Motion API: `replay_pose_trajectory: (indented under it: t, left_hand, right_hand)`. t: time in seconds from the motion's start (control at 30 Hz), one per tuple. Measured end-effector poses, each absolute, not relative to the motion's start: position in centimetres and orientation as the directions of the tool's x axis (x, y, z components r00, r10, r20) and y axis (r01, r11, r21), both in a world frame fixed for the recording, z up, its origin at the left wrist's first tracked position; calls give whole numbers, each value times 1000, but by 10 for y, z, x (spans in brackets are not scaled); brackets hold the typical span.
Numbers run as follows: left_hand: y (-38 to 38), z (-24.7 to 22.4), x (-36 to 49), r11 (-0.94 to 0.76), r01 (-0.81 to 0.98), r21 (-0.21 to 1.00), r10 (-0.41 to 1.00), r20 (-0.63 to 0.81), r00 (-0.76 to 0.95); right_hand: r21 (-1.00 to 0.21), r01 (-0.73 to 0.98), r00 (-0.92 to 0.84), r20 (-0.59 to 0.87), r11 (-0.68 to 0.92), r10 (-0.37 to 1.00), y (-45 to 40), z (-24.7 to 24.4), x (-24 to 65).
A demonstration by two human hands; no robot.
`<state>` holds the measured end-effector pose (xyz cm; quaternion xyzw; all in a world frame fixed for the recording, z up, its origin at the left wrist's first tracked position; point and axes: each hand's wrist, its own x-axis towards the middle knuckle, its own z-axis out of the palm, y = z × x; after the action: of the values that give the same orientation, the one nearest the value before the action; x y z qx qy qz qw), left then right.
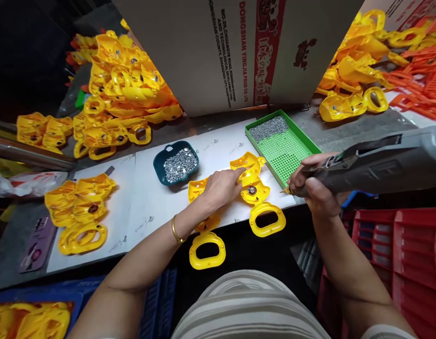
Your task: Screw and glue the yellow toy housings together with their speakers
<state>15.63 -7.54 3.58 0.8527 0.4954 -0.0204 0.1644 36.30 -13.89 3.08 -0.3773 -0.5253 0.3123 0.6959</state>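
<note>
My left hand (221,189), with a gold bangle at the wrist, lies over the yellow plastic shell (252,188) at the table's front edge. Its fingers are curled on the shell, the index finger reaching forward; the fingertips are partly hidden. A round metallic part sits inside this shell. Another yellow shell (197,189) is partly covered by the hand, and its loop handle (208,252) hangs over the edge. My right hand (318,186) is wrapped round the front of a grey power screwdriver (373,165), whose bit points left beside the green tray.
A green perforated tray (299,134) and a dark teal dish (159,165) hold small metal pieces. More yellow shells (79,202) lie at left, with a heap (126,80) behind. A cardboard box (232,52) stands at the back. Red crates (398,245) are at lower right.
</note>
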Motion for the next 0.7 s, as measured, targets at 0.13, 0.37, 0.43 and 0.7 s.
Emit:
replay_pose_trajectory:
  t: [0.13,0.37,0.43,0.7]
  left_hand:
    - [-78,22,148,-255,714,652,911,-84,403]
    - [-80,25,155,394,212,894,863,-439,248]
    - [-76,31,161,428,240,871,821,-486,300]
    - [-63,36,173,41,721,692,805,-450,386]
  right_hand:
    - [-852,-13,286,499,524,818,-133,34,365]
    - [-842,-110,339,468,528,817,-116,33,355]
    - [-854,-118,344,443,506,828,-113,31,353]
    - [-837,-193,283,452,512,846,-117,34,357]
